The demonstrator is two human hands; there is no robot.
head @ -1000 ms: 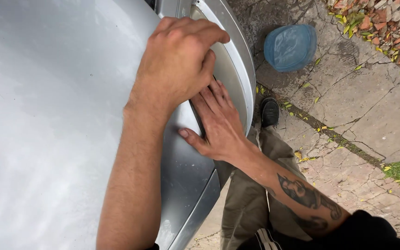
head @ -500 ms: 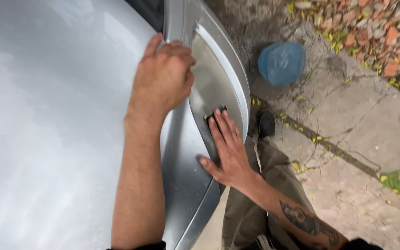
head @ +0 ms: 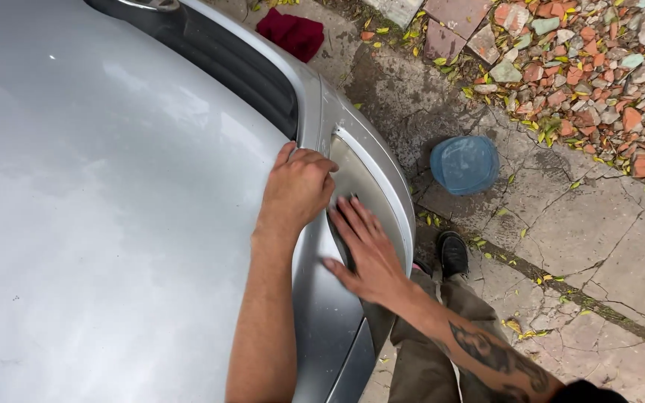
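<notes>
My left hand (head: 298, 188) is curled into a fist and rests on the seam between the silver car hood (head: 106, 224) and the fender (head: 371, 175). My right hand (head: 365, 250), on a tattooed forearm, lies flat on the dull grey patch of the fender just right of the left hand. Its fingers point up and press a small dark sheet (head: 351, 199), which shows only at the fingertips. The two hands almost touch.
A translucent blue bowl-like container (head: 463, 163) sits on the cracked paving to the right of the car. A dark red cloth (head: 290, 33) lies on the ground near the windshield base. My black shoe (head: 454, 252) and olive trousers stand beside the fender. Broken bricks and leaves cover the upper right.
My left hand has come off my right hand's fingers and now rests beside them. My right hand slid along the fender. The view pulled back, showing the windshield base and red cloth.
</notes>
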